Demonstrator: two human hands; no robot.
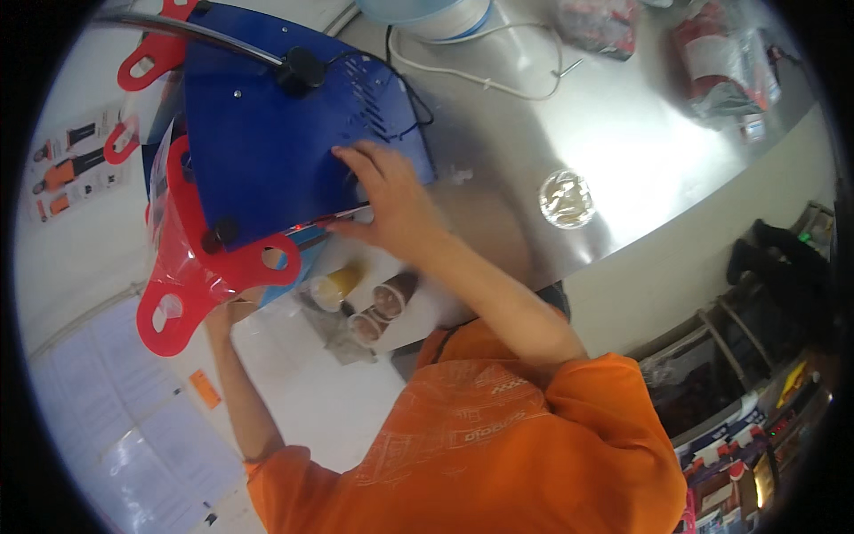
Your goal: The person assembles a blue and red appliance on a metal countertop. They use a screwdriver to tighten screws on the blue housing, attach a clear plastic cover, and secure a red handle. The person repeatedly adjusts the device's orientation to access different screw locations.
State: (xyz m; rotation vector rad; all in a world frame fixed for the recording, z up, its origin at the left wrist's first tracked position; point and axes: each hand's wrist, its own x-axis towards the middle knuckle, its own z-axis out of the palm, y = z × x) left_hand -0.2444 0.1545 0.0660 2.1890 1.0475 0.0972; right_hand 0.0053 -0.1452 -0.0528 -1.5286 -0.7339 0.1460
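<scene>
A blue metal machine [285, 133] with slots and black knobs stands in front of me, tilted in the view. My right hand [391, 200] is at its right edge, fingers apart, the fingertips over the blue cover and the thumb lower, by a small red light. I cannot make out anything held in it. Red plastic pieces with holed lobes [213, 285], partly under clear film, hang at the machine's left side. Behind them my left hand [233, 313] is mostly hidden, its fingers out of sight. Below the machine are a yellow-filled cup [334, 287] and brown-filled cups [394, 294].
A steel counter [498, 116] extends right, bearing a round shiny lid-like disc [566, 199], a white cable [498, 86], a round tub [436, 18] and red-filled plastic bags [712, 53]. Printed sheets [133, 418] are at the left. Shelves with goods [738, 445] stand at lower right.
</scene>
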